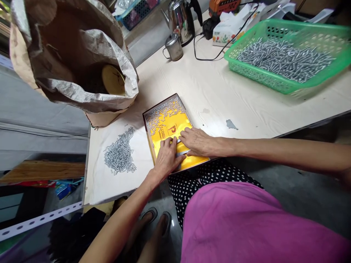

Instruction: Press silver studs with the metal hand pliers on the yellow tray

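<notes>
A shallow yellow box tray [167, 122] lies at the table's front edge with several small silver metal pins scattered in its far half. My left hand [166, 157] rests on the tray's near part, fingers curled down onto a row of pins. My right hand [196, 141] lies beside it, fingers pressed flat against the same short row of silver pins [181, 151] between the two hands. A loose heap of the same pins [120, 151] sits on the white table to the left of the tray.
A green plastic basket [282, 86] full of pins stands at the back right. A big open paper sack [79, 54] rises at the left. A steel kettle [181, 16], small steel cup [174, 45], black cable and tissue box [229, 31] line the back.
</notes>
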Demonstrator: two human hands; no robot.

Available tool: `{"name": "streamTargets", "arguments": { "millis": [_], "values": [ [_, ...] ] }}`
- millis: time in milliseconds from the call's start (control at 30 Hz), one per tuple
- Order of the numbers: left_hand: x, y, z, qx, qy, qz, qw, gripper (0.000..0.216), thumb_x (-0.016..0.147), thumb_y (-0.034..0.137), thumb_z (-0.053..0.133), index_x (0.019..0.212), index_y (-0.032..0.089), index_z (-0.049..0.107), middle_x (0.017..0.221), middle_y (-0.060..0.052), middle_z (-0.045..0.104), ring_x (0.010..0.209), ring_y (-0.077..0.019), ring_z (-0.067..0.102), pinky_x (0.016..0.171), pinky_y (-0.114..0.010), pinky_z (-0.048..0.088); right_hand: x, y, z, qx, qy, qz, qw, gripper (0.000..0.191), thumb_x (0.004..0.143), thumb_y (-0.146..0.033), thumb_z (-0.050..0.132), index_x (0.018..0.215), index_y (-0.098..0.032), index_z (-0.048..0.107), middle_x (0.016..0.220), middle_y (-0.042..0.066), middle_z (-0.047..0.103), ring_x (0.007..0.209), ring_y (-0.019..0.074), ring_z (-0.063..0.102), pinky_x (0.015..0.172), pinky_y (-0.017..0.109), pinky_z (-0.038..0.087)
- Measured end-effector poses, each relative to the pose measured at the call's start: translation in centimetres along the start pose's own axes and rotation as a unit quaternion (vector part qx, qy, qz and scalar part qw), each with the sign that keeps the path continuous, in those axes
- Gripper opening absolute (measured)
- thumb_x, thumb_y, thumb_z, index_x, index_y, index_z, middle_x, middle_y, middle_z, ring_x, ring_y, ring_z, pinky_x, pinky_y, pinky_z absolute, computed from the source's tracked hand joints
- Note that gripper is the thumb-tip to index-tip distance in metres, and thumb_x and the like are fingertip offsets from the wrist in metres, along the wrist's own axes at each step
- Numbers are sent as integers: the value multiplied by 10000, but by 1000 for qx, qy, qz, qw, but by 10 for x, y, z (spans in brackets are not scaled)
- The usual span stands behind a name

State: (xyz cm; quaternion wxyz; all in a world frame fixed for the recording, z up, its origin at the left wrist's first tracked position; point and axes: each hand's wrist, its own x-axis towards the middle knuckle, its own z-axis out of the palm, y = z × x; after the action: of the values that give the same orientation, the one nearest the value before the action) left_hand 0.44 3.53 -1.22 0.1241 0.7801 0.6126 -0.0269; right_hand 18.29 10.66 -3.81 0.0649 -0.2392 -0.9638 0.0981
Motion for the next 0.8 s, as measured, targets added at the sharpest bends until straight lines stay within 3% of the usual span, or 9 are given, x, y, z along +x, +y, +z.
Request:
{"name": "streamTargets", "arguments": {
  "millis": [167,433,600,633,733,800],
  "values": [
    [1,3,-2,0,11,14,1000,510,872,348,715,1316,189,520,1158,-100,580,1101,-292,531,971,-448,478,-5,-5,2,11,29,39,999,441,879,-418,744,1151,-98,610,1092,156,624,1023,305,516,855,410,432],
    [-3,9,-3,3,-2,-9,1000,146,931,285,653,1034,183,642,1013,-92,628,1006,-275,552,849,-402,491,-7,-6,11,75,7,6,997,75,988,-176,572,970,-137,634,941,97,639,914,228,548,738,328,425],
    [-1,-1,2,-23,1,-3,1000,154,921,307,676,1026,195,663,992,-78,647,992,-262,568,869,-400,507,-4,-3,14,72,-7,-7,997,58,980,-168,584,948,-150,629,929,86,642,899,220,546,741,327,426],
    [-3,-3,4,-30,12,-2,999,209,906,312,699,1076,196,662,1027,-79,653,1012,-264,573,896,-410,511,-3,-1,12,58,2,-8,998,72,969,-211,621,987,-143,633,967,100,646,926,231,543,759,337,432],
    [-14,-4,9,-50,71,11,996,350,886,296,734,1211,207,640,1261,-106,618,1165,-285,554,1008,-455,494,-2,9,3,25,19,-40,999,381,915,-435,712,1106,-115,631,1073,146,637,979,272,527,804,375,441],
    [-24,-1,13,-50,105,29,993,243,935,259,677,1173,211,671,1374,-117,567,1262,-293,505,1065,-472,466,2,18,0,21,7,-63,998,430,922,-499,686,1105,-113,641,1058,149,636,958,274,523,795,374,434]
  ]
}}
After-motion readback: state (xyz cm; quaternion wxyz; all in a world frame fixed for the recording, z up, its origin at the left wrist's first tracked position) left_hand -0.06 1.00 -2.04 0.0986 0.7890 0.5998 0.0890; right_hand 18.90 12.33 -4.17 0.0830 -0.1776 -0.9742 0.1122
